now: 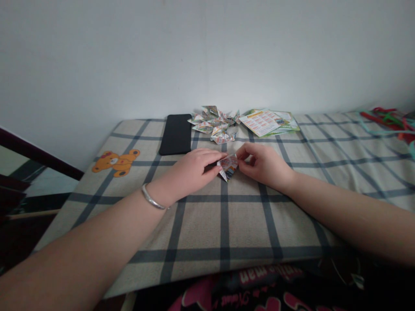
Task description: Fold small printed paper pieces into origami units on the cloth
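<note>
The pile of folded paper pieces (209, 123) lies near the far edge of the table, and from it I give the other places; the small folded paper (231, 166), printed with colours and narrowing to a point toward the person, is in front of this pile and a little to its right, between the two hands. The left hand (191, 170) comes to this paper from the left; its thumb and forefingers are almost closed together and have the left side of the paper between them; a silver bracelet (151, 198) is around the wrist. The right hand (264, 162) is in front of the pile, to the right; its thumb and index finger are bent until the tips nearly meet, at the right edge of the paper; how firmly they pinch it, I cannot tell.

Just to the left of the pile lies a black flat slab (177, 134); farther left and nearer to the person is an orange bear figure (116, 162), flat on the checked cloth (201, 224); just to the right of the pile are flat printed sheets (264, 123), overlapping each other; well apart, at far right, is a blurred tangle of red and green things (389, 121); behind the pile stands a pale wall (194, 56).
</note>
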`<action>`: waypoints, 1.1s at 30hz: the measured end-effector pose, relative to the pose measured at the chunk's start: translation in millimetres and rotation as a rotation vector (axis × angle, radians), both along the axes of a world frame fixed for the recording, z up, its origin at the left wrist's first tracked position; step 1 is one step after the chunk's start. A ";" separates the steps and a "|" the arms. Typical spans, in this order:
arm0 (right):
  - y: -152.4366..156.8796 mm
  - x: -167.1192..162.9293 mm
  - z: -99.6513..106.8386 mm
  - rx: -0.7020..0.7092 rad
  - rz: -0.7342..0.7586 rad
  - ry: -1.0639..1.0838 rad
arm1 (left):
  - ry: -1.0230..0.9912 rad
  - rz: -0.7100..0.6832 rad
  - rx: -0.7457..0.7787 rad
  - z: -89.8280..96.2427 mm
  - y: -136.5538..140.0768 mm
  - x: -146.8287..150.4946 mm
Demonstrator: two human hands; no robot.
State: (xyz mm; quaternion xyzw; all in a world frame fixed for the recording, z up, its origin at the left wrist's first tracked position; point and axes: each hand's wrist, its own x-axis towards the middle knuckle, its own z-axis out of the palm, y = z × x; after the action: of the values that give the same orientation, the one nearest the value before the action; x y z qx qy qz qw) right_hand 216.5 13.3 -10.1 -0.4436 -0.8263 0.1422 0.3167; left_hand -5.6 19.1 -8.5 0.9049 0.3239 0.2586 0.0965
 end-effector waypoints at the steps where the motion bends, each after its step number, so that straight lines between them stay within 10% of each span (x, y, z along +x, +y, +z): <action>1: -0.2 0.3 0.5 0.009 -0.003 -0.019 | 0.007 -0.009 0.005 -0.3 0.6 -0.9; 33: 3.7 9.5 7.0 0.279 0.153 -0.348 | 0.136 -0.106 0.086 2.7 1.9 -4.3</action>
State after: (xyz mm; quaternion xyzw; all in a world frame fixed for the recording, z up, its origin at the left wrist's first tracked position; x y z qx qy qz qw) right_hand 226.1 16.9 -3.1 -0.3493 -0.9114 -0.0285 0.2158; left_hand -9.9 21.0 -5.8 0.9397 0.2698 0.2046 0.0489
